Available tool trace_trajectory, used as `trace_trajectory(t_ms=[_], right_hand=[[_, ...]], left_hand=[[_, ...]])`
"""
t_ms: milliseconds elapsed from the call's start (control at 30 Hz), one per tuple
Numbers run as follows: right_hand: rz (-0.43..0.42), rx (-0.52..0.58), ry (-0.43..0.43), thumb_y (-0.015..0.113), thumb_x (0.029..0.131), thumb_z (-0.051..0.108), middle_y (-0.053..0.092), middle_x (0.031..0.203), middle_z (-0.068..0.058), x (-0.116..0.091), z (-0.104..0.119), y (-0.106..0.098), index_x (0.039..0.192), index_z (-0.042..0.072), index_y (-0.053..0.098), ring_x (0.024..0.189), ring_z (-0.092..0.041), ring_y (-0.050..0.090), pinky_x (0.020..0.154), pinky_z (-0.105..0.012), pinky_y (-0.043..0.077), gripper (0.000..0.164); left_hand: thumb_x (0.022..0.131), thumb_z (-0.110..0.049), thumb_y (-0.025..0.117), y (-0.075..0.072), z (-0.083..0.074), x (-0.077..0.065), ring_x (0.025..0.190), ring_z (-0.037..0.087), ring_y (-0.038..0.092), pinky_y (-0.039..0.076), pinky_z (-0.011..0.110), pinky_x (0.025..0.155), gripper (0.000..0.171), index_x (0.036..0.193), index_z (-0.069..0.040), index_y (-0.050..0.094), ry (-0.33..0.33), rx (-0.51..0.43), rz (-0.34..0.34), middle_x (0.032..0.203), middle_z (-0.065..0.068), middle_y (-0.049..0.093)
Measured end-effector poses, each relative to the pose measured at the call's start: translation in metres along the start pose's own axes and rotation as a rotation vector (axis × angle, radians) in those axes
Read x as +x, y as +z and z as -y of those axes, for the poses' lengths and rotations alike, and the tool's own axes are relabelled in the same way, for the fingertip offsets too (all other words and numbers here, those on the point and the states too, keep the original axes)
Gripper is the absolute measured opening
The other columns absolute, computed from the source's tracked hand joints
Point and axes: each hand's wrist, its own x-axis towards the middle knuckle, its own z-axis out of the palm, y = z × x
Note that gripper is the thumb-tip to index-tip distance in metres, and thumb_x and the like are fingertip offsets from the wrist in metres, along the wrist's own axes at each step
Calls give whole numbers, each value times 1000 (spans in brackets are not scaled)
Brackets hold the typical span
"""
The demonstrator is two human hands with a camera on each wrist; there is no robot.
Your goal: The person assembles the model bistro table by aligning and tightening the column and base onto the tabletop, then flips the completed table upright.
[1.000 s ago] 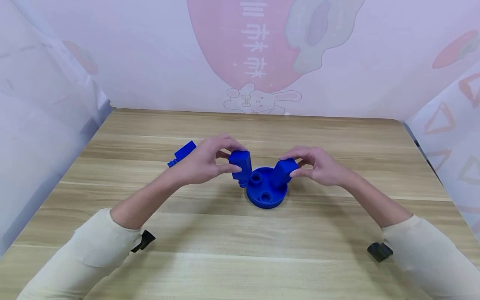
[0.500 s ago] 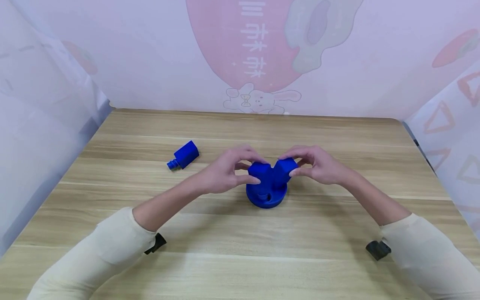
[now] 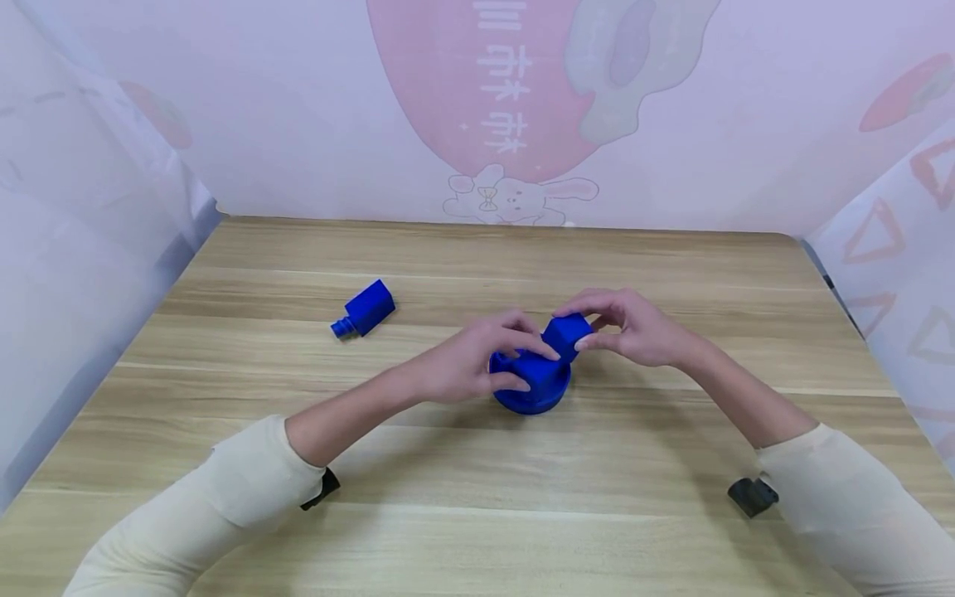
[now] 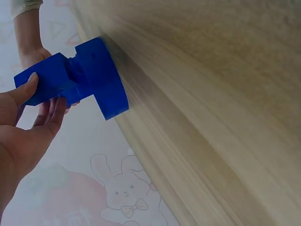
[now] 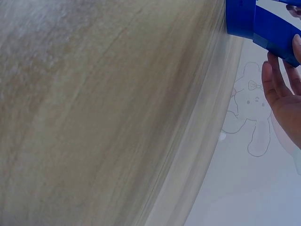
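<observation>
A round blue base (image 3: 528, 407) with raised sockets lies on the table in the head view. My left hand (image 3: 477, 361) grips an angular blue block (image 3: 539, 371) over the base's front part. In the left wrist view, this block's narrower neck meets the base (image 4: 104, 77); how deep it sits cannot be told. On the base's right side stands a second blue block (image 3: 565, 334), leaning outward, which my right hand (image 3: 632, 327) pinches between thumb and fingers. Most of the base's sockets are hidden behind the left hand and its block.
A third blue block (image 3: 370, 308) with a ringed neck lies on its side at the left on the wood-grain table (image 3: 642, 514). Printed cloth walls (image 3: 298, 124) stand behind the table and at both sides.
My left hand has carried its block rightward and toward me, from beside the base to over its front part. The right hand has kept its hold and hardly moved.
</observation>
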Motion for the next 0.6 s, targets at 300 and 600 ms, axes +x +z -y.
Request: trace_trajectory(t_ms=[300, 600], right_hand=[[-5, -17, 11, 75, 89, -8, 70, 124, -18, 0, 0, 0, 127, -5, 69, 109, -26, 67, 88, -35, 60, 39], [-13, -15, 3, 76, 87, -9, 70, 121, -18, 0, 0, 1, 127, -5, 69, 107, -28, 67, 87, -35, 60, 40]], left_hand=[[80, -16, 91, 7, -3, 0, 113, 24, 59, 56, 34, 93, 38, 114, -7, 76, 21, -5, -53, 120, 11, 63], [83, -9, 84, 3, -1, 1, 121, 25, 58, 54, 35, 101, 50, 131, -3, 69, 23, -61, 24, 129, 12, 64]])
